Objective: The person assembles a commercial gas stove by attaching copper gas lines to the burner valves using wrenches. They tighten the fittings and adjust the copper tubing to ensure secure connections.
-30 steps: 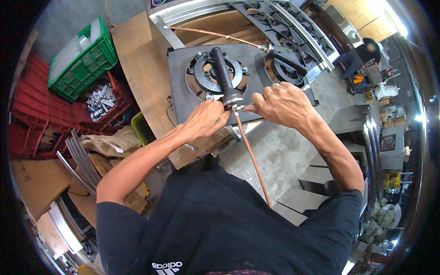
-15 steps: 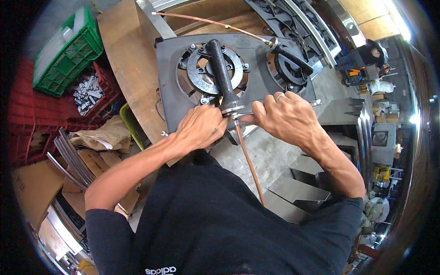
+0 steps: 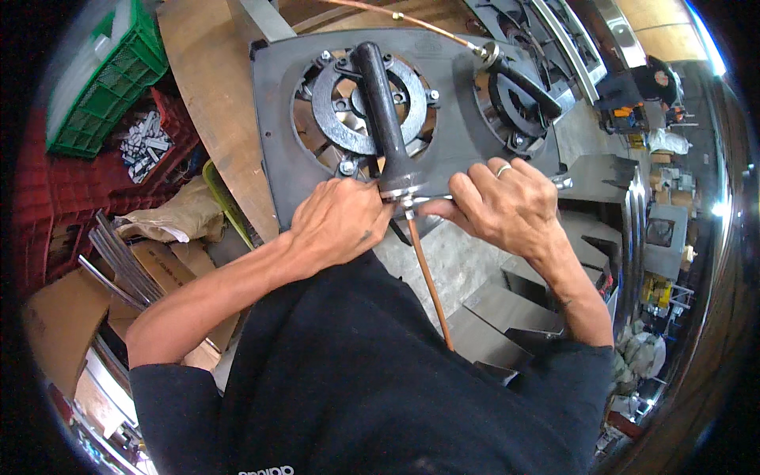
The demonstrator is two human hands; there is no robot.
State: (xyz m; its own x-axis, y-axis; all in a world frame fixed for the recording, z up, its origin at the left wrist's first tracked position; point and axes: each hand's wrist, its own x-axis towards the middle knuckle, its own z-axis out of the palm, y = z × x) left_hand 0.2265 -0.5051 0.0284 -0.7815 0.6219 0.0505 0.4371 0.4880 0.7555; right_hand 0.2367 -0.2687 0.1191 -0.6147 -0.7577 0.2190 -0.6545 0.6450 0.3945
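Note:
A black cast-iron gas burner (image 3: 385,119) with a ring head lies across the round opening of a dark metal plate (image 3: 273,134), its flared tube end toward me. At that end a brass-coloured fitting (image 3: 408,203) joins a thin copper tube (image 3: 429,277) that runs down toward my body. My right hand (image 3: 507,202) is closed round a steel wrench (image 3: 564,183); the wrench's inner end meets the fitting. Against the fitting's left side, my left hand (image 3: 340,218) is closed, knuckles up, and hides whatever is in it.
To the right, a second burner (image 3: 526,91) with its own copper tube (image 3: 419,22) sits on the plate. A green crate (image 3: 111,87) and red crates (image 3: 67,190) stand left. Folded sheet-metal pieces (image 3: 514,309) lie below right. A person (image 3: 645,87) is far right.
The plate and burners appear larger and slightly higher in view. Both hands stay at the fitting, and the right hand with the wrench has shifted slightly.

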